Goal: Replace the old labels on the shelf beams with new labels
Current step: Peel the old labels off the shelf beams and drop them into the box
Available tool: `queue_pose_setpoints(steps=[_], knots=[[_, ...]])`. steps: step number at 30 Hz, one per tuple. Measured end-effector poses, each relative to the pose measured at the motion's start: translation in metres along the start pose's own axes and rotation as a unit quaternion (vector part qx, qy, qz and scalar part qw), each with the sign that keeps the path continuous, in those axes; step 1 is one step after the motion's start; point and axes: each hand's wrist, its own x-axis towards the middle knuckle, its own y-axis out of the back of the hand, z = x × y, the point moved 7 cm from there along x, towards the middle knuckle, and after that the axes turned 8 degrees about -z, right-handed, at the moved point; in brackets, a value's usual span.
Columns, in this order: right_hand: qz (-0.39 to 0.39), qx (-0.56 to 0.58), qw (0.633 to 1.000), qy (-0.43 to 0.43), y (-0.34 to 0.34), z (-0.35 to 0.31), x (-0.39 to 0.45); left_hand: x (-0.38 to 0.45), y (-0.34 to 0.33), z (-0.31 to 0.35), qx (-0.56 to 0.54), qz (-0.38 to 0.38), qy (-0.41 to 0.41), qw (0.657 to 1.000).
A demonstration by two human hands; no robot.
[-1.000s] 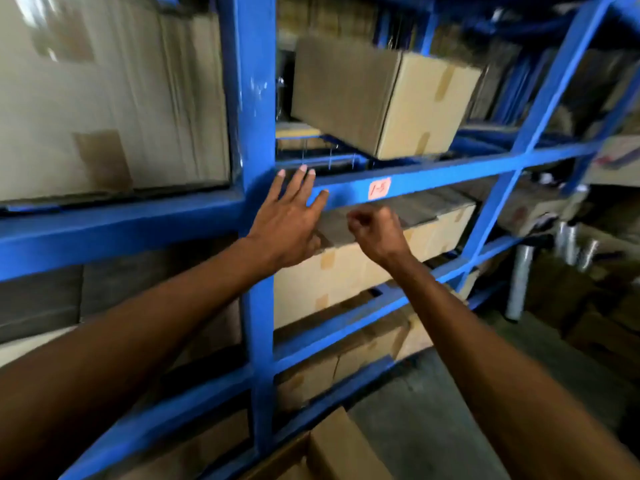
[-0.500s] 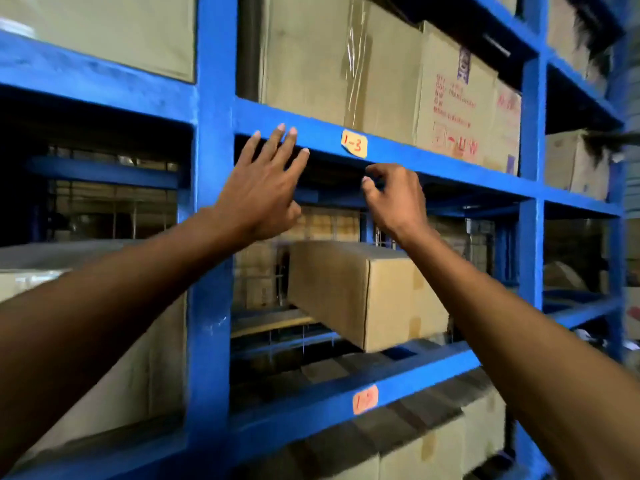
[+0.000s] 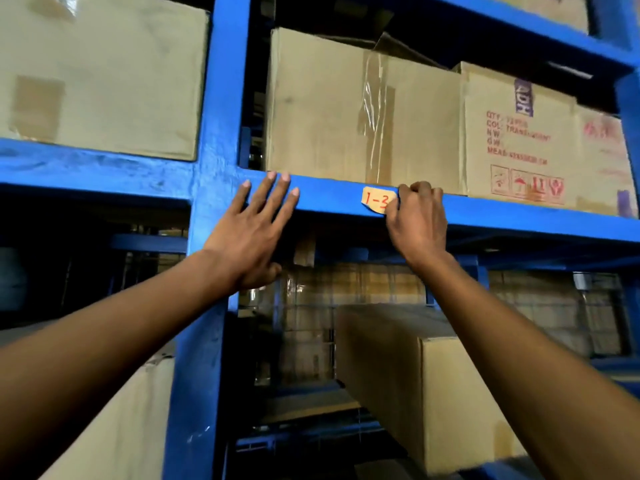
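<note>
Closest to me, my two bare forearms reach up and forward from the bottom corners of the view toward the blue rack. My left hand [image 3: 251, 233] is open and flat, fingers spread, with the fingertips resting on the front face of the blue shelf beam [image 3: 329, 195] just right of the upright post [image 3: 214, 188]; it holds nothing. My right hand [image 3: 417, 220] is curled, knuckles up, with the fingertips pinched at the right edge of the label [image 3: 377, 200], so it is gripping or picking at that edge. The label is a small pale orange tag stuck on the front of the beam, well apart from my left hand, with red handwriting that reads "1-" and then a digit partly hidden by my fingers; its lower corner looks bent away from the beam. Below the beam, a plain cardboard box [image 3: 429, 382] sits angled on the lower shelf, between my arms. Just behind the beam, on the shelf it carries, stands a taped box [image 3: 332, 109] with clear tape running down its front, and touching its right side is a printed box [image 3: 519, 140] with red lettering and handling symbols. To the left of the post, another large box [image 3: 104, 74] fills the neighbouring bay above its own beam.
</note>
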Motion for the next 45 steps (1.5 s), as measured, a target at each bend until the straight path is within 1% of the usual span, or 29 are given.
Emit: queue_pose_setpoints(steps=[5, 9, 12, 17, 19, 22, 24, 25, 27, 29, 31, 34, 40, 42, 45], knots=[[0.019, -0.012, 0.999, 0.041, -0.007, -0.009, -0.01, 0.0, 0.001, 0.003, -0.008, -0.004, 0.01, 1.0], [0.045, 0.016, 0.998, 0.045, 0.001, -0.012, -0.012, -0.002, 0.004, 0.002, -0.019, -0.02, 0.011, 1.0], [0.046, 0.039, 0.998, 0.036, 0.006, -0.011, -0.011, -0.002, 0.005, 0.003, -0.025, -0.03, 0.01, 0.999], [0.039, 0.148, 0.988, 0.015, 0.018, -0.017, -0.02, -0.004, 0.004, 0.005, -0.03, -0.046, 0.012, 0.998], [0.035, 0.18, 0.983, 0.021, 0.022, -0.025, -0.027, -0.01, 0.003, 0.007, -0.039, -0.048, 0.005, 0.998], [0.018, 0.214, 0.976, 0.028, 0.025, -0.038, -0.042, -0.028, 0.001, 0.01, -0.064, -0.049, -0.01, 0.997], [0.007, 0.243, 0.97, 0.017, 0.028, -0.046, -0.052, -0.047, -0.008, 0.01, -0.082, -0.055, -0.019, 0.995], [0.001, 0.261, 0.965, 0.011, 0.029, -0.053, -0.062, -0.061, -0.015, 0.009, -0.087, -0.048, -0.028, 0.995], [-0.013, 0.31, 0.951, -0.002, 0.027, -0.059, -0.077, -0.081, -0.027, 0.014, -0.073, -0.01, -0.04, 0.997], [-0.035, 0.332, 0.943, -0.017, 0.021, -0.073, -0.104, -0.112, -0.041, 0.018, -0.077, 0.01, -0.062, 0.995], [-0.062, 0.319, 0.945, -0.017, 0.009, -0.091, -0.137, -0.147, -0.055, 0.024, -0.091, 0.006, -0.079, 0.993], [-0.099, 0.314, 0.943, -0.041, -0.013, -0.11, -0.188, -0.192, -0.076, 0.037, -0.116, -0.018, -0.09, 0.989], [-0.17, 0.278, 0.938, -0.119, -0.046, -0.11, -0.31, -0.273, -0.114, 0.075, -0.137, -0.059, -0.13, 0.98], [-0.189, 0.284, 0.926, -0.159, -0.055, -0.101, -0.348, -0.296, -0.121, 0.088, -0.143, -0.08, -0.137, 0.977], [-0.23, 0.301, 0.893, -0.243, -0.074, -0.085, -0.421, -0.339, -0.141, 0.113, -0.156, -0.144, -0.157, 0.965]])
